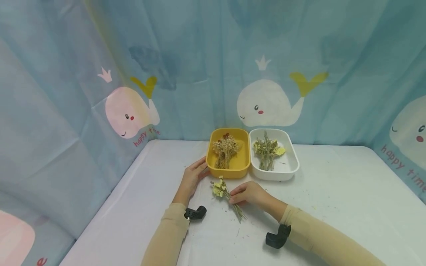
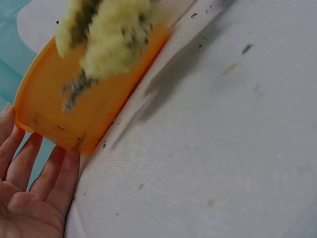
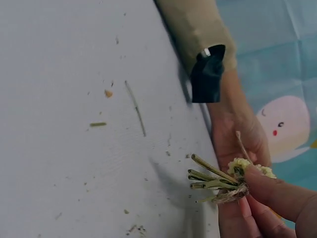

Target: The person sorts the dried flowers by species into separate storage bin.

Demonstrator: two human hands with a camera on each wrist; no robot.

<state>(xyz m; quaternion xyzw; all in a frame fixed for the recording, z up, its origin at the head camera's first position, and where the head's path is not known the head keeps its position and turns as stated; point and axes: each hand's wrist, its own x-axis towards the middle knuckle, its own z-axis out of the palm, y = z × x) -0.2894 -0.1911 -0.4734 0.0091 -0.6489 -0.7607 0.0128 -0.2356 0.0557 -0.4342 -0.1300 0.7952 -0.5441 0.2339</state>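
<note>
Pinched by its stems between thumb and fingers of my right hand (image 1: 247, 193) is a small bunch of dried yellow flowers (image 1: 219, 189), held over the table in front of the yellow tray (image 1: 244, 162). In the right wrist view the cut stem ends (image 3: 210, 179) point out past the thumb, tied with twine. My left hand (image 1: 193, 175) touches the tray's left side with extended fingers; the left wrist view shows the fingertips (image 2: 58, 151) against its wall. Dried bunches with cream and dark red heads (image 1: 226, 147) lie in the yellow tray.
A white tray (image 1: 291, 166) adjoins the yellow one on the right and holds dried bunches with green and yellow heads (image 1: 266, 149). Loose stem bits (image 3: 134, 108) and crumbs are scattered on the white tabletop (image 1: 332, 207). A blue whale-print curtain (image 1: 199, 103) hangs behind.
</note>
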